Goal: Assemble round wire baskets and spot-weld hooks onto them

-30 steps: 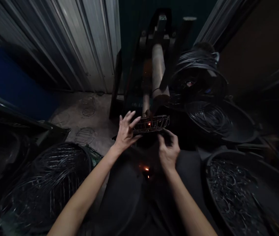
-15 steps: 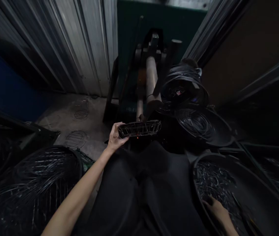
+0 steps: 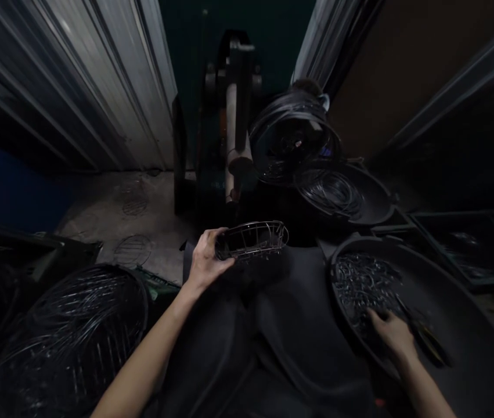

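My left hand (image 3: 207, 258) is closed on the left end of a small wire basket (image 3: 253, 240), thumb below and fingers above. The basket is held tilted over my dark-covered lap, below the machine's tubular arms (image 3: 238, 154). My right hand (image 3: 392, 332) reaches into a wide black tub (image 3: 464, 325), its fingers curled down at the edge of a heap of small bent metal pieces (image 3: 362, 281). The fingertips are dark and blurred, so whatever they pinch is hidden. Just right of that hand lie pliers with yellowish handles (image 3: 432, 342).
A bin of wire parts (image 3: 81, 325) stands at my left. Wire coils (image 3: 292, 125) hang beside the machine, above another coil (image 3: 331, 191) in a black basin. Flat wire grids (image 3: 132, 249) lie on the floor. Corrugated metal wall (image 3: 120, 75) rises at upper left.
My left hand has brought the basket away from the machine's arm tips, where a small orange spark showed, towards my lap. The right hand stays in the tub; the view has shifted right.
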